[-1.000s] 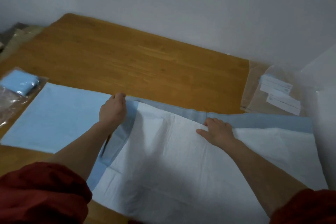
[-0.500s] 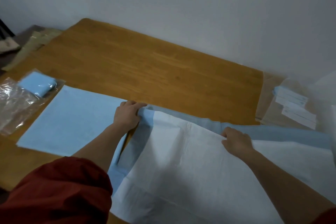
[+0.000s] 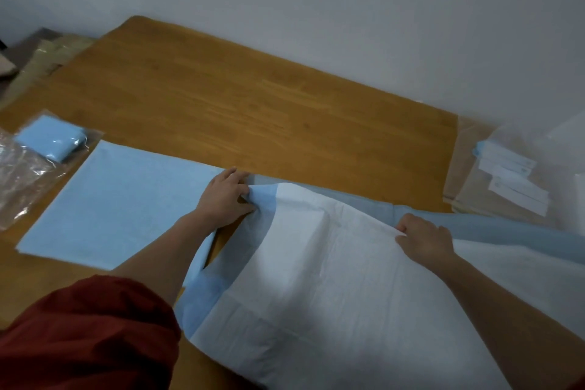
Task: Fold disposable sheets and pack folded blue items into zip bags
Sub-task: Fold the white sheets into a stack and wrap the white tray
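A large disposable sheet (image 3: 332,269), white with blue borders, lies across the near right of the wooden table (image 3: 240,104). My left hand (image 3: 224,196) pinches its far left blue corner, lifting it off the table. My right hand (image 3: 425,239) grips the far edge further right, where the white part meets the blue border. A flat light-blue sheet (image 3: 117,203) lies to the left. A small folded blue item (image 3: 50,138) rests on a clear zip bag (image 3: 22,180) at the far left.
At the right edge, clear bags with white labels (image 3: 512,180) lie stacked on brown paper. Beige material (image 3: 47,54) sits off the table's far left corner. A grey wall (image 3: 316,3) runs behind the table. Red sleeves cover my upper arms.
Both hands went from resting flat on the sheet's far edge to pinching it. The far left corner has lifted and creased. The view has shifted left, so everything sits further right in frame.
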